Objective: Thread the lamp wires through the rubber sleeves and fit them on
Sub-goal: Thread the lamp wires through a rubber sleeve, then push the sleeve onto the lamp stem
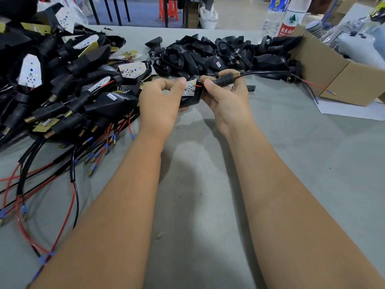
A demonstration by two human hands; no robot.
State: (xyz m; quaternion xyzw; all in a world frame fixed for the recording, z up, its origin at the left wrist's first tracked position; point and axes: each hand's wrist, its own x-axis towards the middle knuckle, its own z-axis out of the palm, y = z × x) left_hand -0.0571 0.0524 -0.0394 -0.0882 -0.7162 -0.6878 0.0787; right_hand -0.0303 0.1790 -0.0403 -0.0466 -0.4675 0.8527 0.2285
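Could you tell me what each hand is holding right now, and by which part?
The left hand pinches the lamp's white LED board; the right hand grips the black rubber sleeve on its wires.

A small assembly workshop or factory floor is shown. A grey cloth-covered work surface (291, 163) is spread with batch work: at ten o'clock a heap of wired lamp units (62, 80) with white LED boards, brass threads and red and black leads is piled, and at twelve o'clock a heap of empty black housings (208, 53) is laid out. An open cardboard box (333, 78) is set at two o'clock, beside water bottles (283, 15). Bare concrete floor and table legs are seen beyond.
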